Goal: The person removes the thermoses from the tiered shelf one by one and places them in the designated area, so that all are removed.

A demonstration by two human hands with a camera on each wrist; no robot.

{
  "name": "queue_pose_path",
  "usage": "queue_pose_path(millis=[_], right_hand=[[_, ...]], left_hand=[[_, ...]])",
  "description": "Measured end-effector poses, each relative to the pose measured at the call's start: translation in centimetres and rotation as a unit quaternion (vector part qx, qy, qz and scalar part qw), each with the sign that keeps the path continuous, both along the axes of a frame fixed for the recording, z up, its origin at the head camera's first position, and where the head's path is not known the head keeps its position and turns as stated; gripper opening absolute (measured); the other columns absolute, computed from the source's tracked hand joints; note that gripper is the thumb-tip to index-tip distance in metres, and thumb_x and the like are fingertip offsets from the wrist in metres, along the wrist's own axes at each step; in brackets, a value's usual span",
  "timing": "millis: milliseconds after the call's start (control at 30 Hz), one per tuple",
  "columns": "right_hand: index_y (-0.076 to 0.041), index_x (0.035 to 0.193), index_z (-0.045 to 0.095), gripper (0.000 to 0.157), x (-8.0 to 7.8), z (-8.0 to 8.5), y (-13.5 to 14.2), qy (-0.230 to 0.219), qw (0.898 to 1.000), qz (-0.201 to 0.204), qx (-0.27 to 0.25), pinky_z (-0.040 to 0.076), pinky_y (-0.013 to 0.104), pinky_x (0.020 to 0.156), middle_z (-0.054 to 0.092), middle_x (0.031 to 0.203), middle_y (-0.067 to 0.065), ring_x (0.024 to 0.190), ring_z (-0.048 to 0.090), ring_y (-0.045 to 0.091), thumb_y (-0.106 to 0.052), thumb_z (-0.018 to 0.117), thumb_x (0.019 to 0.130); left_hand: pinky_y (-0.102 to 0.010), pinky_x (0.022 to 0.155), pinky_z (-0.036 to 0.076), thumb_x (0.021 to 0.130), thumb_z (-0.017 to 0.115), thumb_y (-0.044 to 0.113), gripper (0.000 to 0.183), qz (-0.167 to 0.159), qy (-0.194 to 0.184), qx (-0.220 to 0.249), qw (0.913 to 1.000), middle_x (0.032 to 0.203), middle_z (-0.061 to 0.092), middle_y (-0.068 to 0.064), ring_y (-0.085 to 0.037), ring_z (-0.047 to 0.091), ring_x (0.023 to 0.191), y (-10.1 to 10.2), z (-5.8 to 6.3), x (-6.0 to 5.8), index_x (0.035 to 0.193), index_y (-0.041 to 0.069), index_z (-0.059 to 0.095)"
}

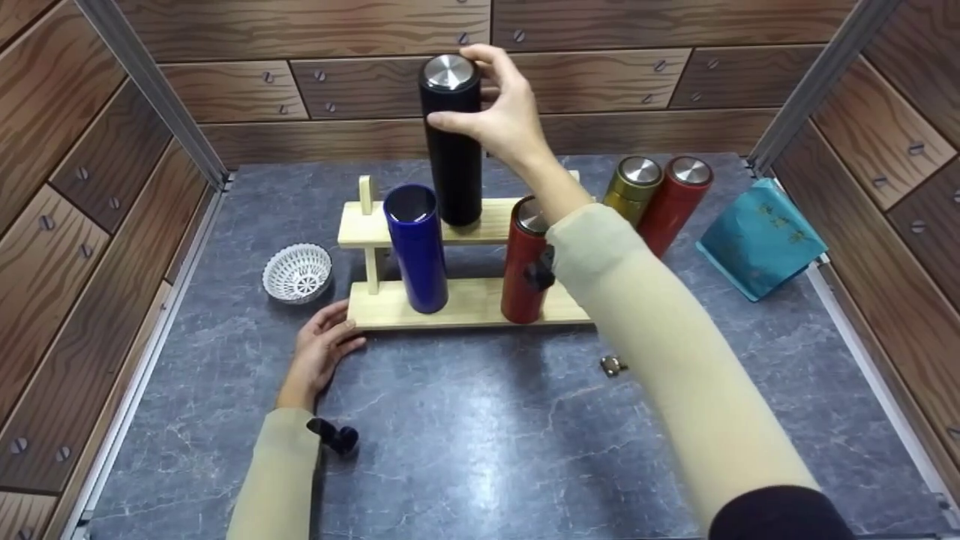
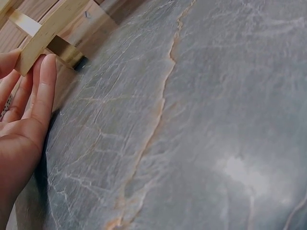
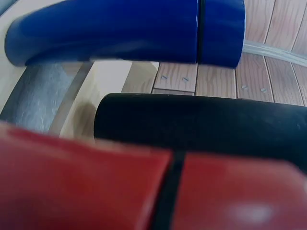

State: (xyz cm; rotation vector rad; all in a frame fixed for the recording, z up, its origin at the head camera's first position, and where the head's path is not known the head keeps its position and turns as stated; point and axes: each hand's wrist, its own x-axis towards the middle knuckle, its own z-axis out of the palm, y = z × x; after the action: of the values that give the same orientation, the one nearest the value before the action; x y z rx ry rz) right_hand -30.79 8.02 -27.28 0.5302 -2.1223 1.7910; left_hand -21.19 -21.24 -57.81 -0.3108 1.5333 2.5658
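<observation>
My right hand (image 1: 510, 112) grips a tall black thermos (image 1: 454, 165) near its steel-topped lid, thumb across the front. The thermos is upright, its base at the upper board of a two-tier wooden rack (image 1: 472, 304). My left hand (image 1: 319, 352) pinches the left end of the lower board between thumb and fingers, as the left wrist view (image 2: 29, 100) shows. On that board stand a blue thermos (image 1: 416, 255) at left and a red thermos (image 1: 523, 277) at right, partly behind my right sleeve. The right wrist view has the black thermos (image 3: 192, 120) between both; the hand is hidden there.
A white openwork bowl (image 1: 298, 274) sits left of the rack. To the right stand a gold thermos (image 1: 630, 191), another red thermos (image 1: 675, 202) and a teal pouch (image 1: 765, 240). A small metallic object (image 1: 612, 365) lies in front of the rack, near my right sleeve. Wood-patterned walls enclose the table.
</observation>
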Motion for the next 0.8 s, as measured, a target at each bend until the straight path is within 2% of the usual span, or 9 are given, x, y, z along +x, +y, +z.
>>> queue_pose_path(millis=[167, 467, 800], right_hand=[[-0.003, 0.117, 0.053, 0.066, 1.7, 1.3, 1.2, -0.013, 1.000, -0.006, -0.011, 0.048, 0.029, 0.080, 0.061, 0.110, 0.008, 0.087, 0.058, 0.024, -0.002, 0.085, 0.059], [-0.003, 0.118, 0.054, 0.066, 1.8, 0.8, 3.6, -0.016, 0.999, -0.021, -0.038, 0.048, 0.031, 0.081, 0.061, 0.111, 0.007, 0.087, 0.058, 0.024, 0.000, 0.084, 0.059], [-0.005, 0.115, 0.055, 0.064, 2.6, 0.7, 6.2, -0.009, 0.998, -0.034, -0.052, 0.047, 0.032, 0.084, 0.062, 0.111, 0.006, 0.091, 0.056, 0.025, 0.001, 0.085, 0.059]], left_hand=[[-0.038, 0.074, 0.056, 0.086, 0.056, -0.009, 0.044, 0.000, -0.001, 0.003, 1.0000, 0.116, 0.052, -0.012, -0.022, 0.063, 0.084, 0.0, 0.0, 0.0, 0.127, 0.001, 0.044], [-0.039, 0.074, 0.056, 0.086, 0.056, -0.010, 0.045, 0.003, -0.010, 0.006, 0.9999, 0.115, 0.053, -0.012, -0.022, 0.063, 0.083, -0.1, -0.1, 0.2, 0.128, 0.001, 0.043], [-0.039, 0.074, 0.056, 0.086, 0.056, -0.009, 0.042, 0.002, 0.002, 0.006, 1.0000, 0.115, 0.053, -0.012, -0.022, 0.063, 0.083, 0.0, -0.1, 0.1, 0.126, 0.002, 0.046]])
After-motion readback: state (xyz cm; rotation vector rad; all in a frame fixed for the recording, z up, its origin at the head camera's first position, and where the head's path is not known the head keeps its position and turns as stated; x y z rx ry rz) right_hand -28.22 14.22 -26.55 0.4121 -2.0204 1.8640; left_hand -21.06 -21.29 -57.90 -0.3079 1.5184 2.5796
